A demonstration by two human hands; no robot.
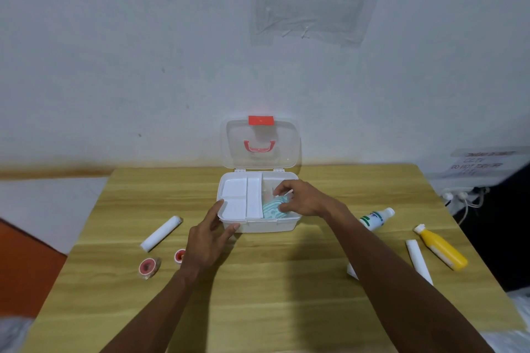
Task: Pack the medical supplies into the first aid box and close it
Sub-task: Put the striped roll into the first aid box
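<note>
The white first aid box (269,225) stands open at the back middle of the wooden table, its clear lid (259,143) upright against the wall. A white divided tray (241,199) fills its left half. My right hand (301,199) reaches into the right half and pinches a thin white stick above a light blue packet (271,209). My left hand (210,238) rests with spread fingers against the box's front left corner. On the table lie a white bandage roll (161,233), two red tape rolls (147,266) (179,255), a white bottle (375,218), a yellow bottle (441,246) and a white tube (417,259).
The table's back edge meets the wall right behind the box. Another white item (352,271) shows partly under my right forearm. Cables and a wall socket (459,198) sit off the table's right back corner. An orange surface (25,266) lies to the left.
</note>
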